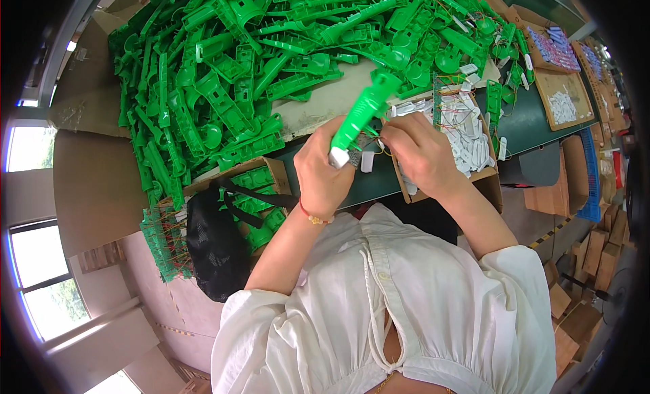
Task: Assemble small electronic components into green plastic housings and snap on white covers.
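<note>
My left hand (321, 169) is closed around a long green plastic shell (362, 116), held tilted above the bench with its far end up and to the right. A small white part (338, 157) sits at the shell's near end, by my left thumb. Close against the shell's right side, my right hand (421, 154) has its fingers pinched together. Thin wires show by those fingertips, but what they grip is too small to tell. Just below the shell, between the hands, is another white plastic piece (367, 161).
A large heap of green shells (237, 75) covers the bench's far left. Right of my hands, a cardboard box (500, 184) holds many white pieces (467, 147). Wired green assemblies (494, 99) lie beyond. A black bag (215, 238) hangs beside a box of green parts (276, 174) at left.
</note>
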Demonstrator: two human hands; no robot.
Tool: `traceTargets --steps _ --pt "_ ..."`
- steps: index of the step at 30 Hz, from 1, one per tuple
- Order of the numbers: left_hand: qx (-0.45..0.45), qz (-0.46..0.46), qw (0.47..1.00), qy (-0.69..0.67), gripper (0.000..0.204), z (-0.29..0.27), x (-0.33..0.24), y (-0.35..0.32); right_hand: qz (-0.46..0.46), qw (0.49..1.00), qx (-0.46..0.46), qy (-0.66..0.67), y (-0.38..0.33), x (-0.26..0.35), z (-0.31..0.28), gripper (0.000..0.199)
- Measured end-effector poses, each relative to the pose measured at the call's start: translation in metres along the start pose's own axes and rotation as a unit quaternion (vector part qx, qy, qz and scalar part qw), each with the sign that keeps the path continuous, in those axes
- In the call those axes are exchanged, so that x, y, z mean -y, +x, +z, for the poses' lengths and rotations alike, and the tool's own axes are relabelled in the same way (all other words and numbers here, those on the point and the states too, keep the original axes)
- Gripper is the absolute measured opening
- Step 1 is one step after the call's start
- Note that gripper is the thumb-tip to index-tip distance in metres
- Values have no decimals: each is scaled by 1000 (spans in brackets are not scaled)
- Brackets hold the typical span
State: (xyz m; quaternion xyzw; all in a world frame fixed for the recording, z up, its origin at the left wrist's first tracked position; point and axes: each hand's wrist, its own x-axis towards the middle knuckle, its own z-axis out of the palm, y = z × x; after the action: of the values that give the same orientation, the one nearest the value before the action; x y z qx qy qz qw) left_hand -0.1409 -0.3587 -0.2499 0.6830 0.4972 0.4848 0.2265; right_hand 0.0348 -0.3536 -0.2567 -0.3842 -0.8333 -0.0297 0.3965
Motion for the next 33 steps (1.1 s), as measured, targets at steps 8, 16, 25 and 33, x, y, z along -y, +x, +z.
traceTargets --steps 8,16,25,33 --pt "-14 -15 1000 23 43 0 4 -1 26 999 35 27 8 1 0 24" --pt "23 -224 938 -262 41 -3 19 8 53 996 37 68 10 2 7 45" --pt "53 -375 782 -496 55 -12 40 0 103 975 72 184 18 7 -5 38" --pt "52 -321 773 -544 50 -8 24 -5 81 989 66 108 28 30 0 35"
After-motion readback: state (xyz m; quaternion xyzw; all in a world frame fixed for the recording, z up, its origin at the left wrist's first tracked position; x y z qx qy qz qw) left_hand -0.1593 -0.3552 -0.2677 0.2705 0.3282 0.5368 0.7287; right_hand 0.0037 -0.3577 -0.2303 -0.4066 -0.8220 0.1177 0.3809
